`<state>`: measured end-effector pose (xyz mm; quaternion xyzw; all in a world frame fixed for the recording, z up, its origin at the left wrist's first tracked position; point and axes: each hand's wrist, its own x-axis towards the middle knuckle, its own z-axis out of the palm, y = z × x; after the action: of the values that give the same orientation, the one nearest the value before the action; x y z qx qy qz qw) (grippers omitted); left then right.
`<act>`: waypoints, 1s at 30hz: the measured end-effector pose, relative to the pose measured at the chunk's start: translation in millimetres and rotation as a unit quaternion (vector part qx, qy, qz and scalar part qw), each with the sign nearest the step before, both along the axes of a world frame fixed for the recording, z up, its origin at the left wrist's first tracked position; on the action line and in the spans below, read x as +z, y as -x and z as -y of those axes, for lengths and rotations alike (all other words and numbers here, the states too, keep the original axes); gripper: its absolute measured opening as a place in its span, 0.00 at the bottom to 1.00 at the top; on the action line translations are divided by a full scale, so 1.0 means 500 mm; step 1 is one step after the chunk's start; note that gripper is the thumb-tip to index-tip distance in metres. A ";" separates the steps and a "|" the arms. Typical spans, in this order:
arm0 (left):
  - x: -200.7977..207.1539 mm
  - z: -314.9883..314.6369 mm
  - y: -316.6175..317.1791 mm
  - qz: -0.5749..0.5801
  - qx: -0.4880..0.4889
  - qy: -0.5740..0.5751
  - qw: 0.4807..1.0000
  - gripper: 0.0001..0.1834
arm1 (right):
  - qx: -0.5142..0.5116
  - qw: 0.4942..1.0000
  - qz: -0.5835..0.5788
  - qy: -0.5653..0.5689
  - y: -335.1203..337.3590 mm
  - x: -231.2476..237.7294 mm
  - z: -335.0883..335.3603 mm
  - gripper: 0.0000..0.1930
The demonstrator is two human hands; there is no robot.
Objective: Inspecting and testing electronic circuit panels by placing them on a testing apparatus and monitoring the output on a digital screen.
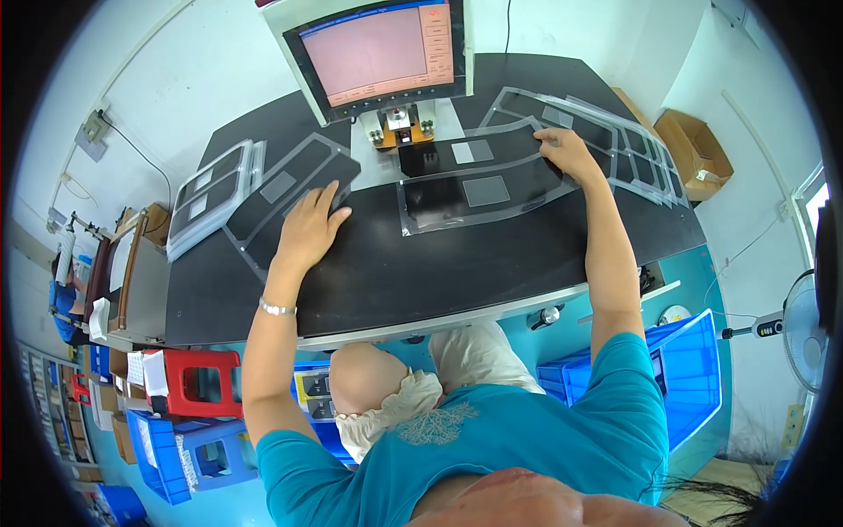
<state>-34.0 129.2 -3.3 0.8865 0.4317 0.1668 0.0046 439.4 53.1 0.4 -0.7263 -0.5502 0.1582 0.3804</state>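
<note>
My right hand (pixel 569 156) pinches the far right corner of a clear plastic film sheet (pixel 430 195). This sheet carries two glossy dark panels, each with a pale rectangle, and lies partly under the machine's front, its right end slightly raised. My left hand (pixel 309 221) lies with fingers stretched over the right edge of another dark-panelled film sheet (pixel 279 186), to the left of the machine. Whether its fingers press on that sheet or the tabletop, I cannot tell. Under the machine's screen (pixel 378 48) sits a small inspection head (pixel 404 132) with orange parts.
A stack of similar sheets (pixel 206 198) stands at the table's left; more fanned-out sheets (pixel 628 145) lie at the right. The black table (pixel 413 281) has a curved front edge. Beyond are a cardboard box (pixel 689 154), a blue crate (pixel 694 378), a red stool (pixel 202 356) and a fan (pixel 803 329).
</note>
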 end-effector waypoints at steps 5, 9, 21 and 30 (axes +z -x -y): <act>0.023 0.147 0.091 -0.027 -0.033 0.006 0.999 0.31 | 0.005 0.999 0.037 -0.014 0.005 0.000 -0.006 0.20; 0.022 0.249 0.124 -0.023 -0.047 -0.028 0.998 0.35 | -0.004 0.998 0.059 -0.024 0.003 -0.003 -0.001 0.21; 0.042 0.311 0.150 0.200 0.051 0.026 0.978 0.15 | 0.009 1.000 0.030 -0.005 0.026 0.016 0.012 0.22; 0.152 0.071 0.134 0.324 0.198 -0.389 0.840 0.17 | -0.047 0.996 0.061 -0.044 0.002 -0.012 -0.011 0.26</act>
<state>-100.8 93.8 72.5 0.6067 0.4714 0.5958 -0.2340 438.2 58.7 -5.4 -0.7421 -0.5442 0.0713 0.3848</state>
